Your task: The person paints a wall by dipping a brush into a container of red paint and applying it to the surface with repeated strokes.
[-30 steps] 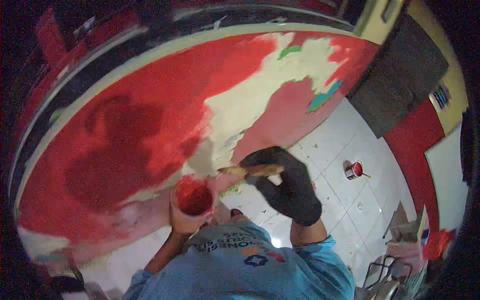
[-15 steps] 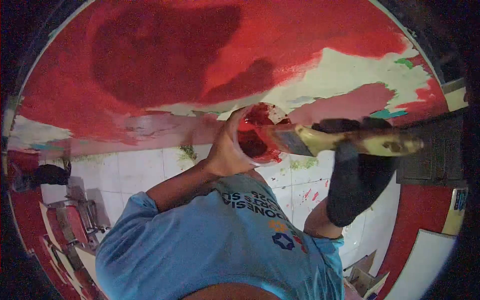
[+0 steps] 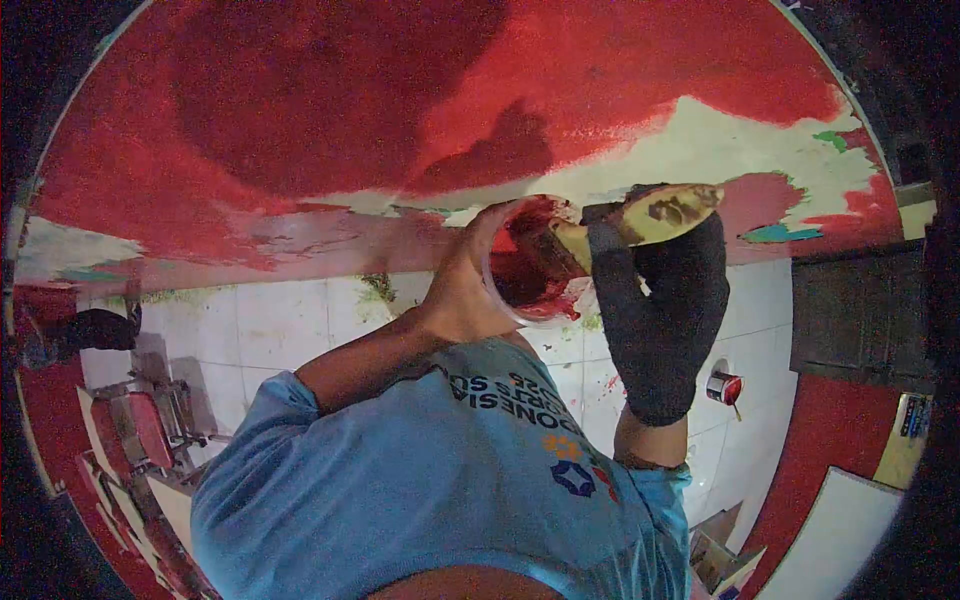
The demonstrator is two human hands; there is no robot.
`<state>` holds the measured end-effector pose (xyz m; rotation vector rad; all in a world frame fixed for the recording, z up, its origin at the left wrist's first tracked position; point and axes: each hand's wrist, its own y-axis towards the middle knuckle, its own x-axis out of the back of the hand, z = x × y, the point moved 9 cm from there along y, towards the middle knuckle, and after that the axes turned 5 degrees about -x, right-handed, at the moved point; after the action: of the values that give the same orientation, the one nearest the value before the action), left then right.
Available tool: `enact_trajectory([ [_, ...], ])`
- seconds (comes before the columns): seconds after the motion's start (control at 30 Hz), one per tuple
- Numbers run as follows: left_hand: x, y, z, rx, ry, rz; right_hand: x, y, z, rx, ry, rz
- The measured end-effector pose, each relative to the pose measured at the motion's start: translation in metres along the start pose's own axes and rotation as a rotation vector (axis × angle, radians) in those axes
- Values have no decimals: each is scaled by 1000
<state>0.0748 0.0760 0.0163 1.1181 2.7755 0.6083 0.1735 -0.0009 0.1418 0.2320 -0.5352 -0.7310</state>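
My bare left hand (image 3: 462,292) is wrapped round a cup of red paint (image 3: 522,262), its open mouth facing the camera. In my right hand (image 3: 660,320), which wears a dark glove, is a paintbrush (image 3: 672,214) with a pale, stained handle. The brush's lower end is inside the cup's mouth, and its bristles are partly hidden there. Beyond both hands is a wall (image 3: 650,60) with red paint over much of it, a bare cream patch (image 3: 700,150) and duller pink areas lower down. Shadows fall across the red.
On the white tiled floor (image 3: 280,335) stands a small can with red paint (image 3: 722,388), a stick or brush in it. Red-backed chairs (image 3: 150,430) are at the lower left. A dark panel (image 3: 860,310) and a white board (image 3: 835,530) are on the right.
The view has swung down from the wall towards my torso. My right hand has brought the brush to the cup, then shifted left, with its lower end further inside.
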Motion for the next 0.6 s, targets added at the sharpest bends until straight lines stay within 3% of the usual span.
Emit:
enact_trajectory([
  [0.13,-1,5,-12,-54,-11,-29,-2,1,1,2,-4,4],
  [0.2,-3,3,-2,70,-62,-33,-2,1,-3,-28,9,2],
  [0.53,-8,0,4,123,-119,-26,-4,-2,-9,-101,63,98],
  [0.6,-8,0,7,164,-261,-53,-3,-1,-11,-97,65,94],
])
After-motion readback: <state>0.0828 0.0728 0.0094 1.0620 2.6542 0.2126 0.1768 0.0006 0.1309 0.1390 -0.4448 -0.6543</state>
